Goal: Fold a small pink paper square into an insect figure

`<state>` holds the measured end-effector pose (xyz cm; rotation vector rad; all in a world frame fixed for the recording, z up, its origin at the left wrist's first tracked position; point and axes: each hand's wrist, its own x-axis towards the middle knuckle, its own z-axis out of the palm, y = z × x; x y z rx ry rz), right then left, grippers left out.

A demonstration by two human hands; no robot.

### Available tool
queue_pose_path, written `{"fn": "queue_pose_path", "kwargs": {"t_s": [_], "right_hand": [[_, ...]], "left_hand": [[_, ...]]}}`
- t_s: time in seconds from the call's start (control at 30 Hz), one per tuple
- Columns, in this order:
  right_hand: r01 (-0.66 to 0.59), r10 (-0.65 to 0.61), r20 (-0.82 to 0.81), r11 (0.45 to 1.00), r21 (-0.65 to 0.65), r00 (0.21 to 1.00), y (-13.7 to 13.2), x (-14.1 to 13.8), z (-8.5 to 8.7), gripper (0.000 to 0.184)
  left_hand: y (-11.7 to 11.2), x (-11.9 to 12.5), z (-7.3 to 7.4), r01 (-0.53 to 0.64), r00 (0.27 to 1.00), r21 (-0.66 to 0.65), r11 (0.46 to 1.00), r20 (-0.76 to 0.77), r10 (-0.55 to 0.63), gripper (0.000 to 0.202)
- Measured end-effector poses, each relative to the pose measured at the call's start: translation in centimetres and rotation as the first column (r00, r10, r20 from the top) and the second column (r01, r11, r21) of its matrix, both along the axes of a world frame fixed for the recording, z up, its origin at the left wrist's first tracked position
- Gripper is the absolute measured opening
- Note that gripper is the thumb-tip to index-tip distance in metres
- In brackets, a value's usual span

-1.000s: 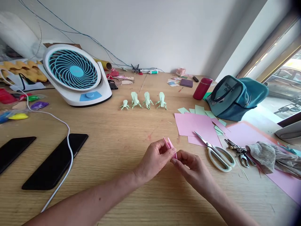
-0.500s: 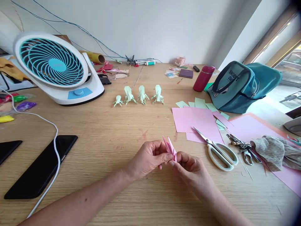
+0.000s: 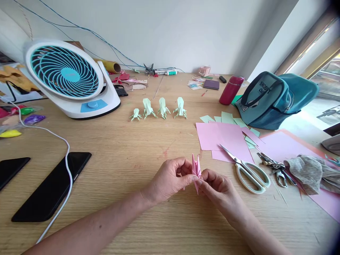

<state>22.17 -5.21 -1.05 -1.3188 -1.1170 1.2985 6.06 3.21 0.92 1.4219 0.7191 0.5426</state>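
Observation:
A small piece of folded pink origami paper [image 3: 196, 168] stands between my hands above the table, with narrow points upward and one thin point hanging below. My left hand [image 3: 176, 177] pinches its left side between thumb and fingers. From the right, my right hand [image 3: 216, 186] grips its lower part with thumb and forefinger; the fingertips partly hide the folds. Several pale green origami insects [image 3: 162, 108] stand in a row farther back. To the right of my hands lie scissors [image 3: 252, 173], blades partly over sheets of pink paper [image 3: 219, 136].
A white fan [image 3: 71, 76] stands back left, with a black tablet-like slab [image 3: 53, 187] and white cable in front. Green paper pieces [image 3: 227, 118], a red bottle [image 3: 231, 90] and a teal bag [image 3: 268, 101] are at right. Keys [image 3: 278, 170] lie beside a grey cloth [image 3: 305, 171].
The pink origami has turned more upright in my fingers, and a thin point now shows below them. The whole view has shifted slightly.

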Motion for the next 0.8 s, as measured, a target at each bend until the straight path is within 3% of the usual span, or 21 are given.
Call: {"fn": "queue_pose_path", "kwargs": {"t_s": [0.27,0.53,0.8], "right_hand": [[0.016,-0.019,0.103,0.999,0.036,0.995,-0.3,-0.6,-0.4,0.032],[-0.007,0.004,0.062,0.998,0.059,0.998,0.2,-0.9,0.7,0.035],[0.038,-0.063,0.193,0.991,0.129,0.979,0.1,-1.1,0.6,0.012]], "left_hand": [[0.2,-0.1,-0.4,0.037,0.999,0.018,0.999,0.002,-0.037,0.021],[0.4,-0.1,-0.5,0.059,0.998,0.086,0.994,-0.030,-0.057,0.025],[-0.3,0.1,0.2,0.021,0.999,0.098,0.995,-0.027,-0.019,0.027]]}}
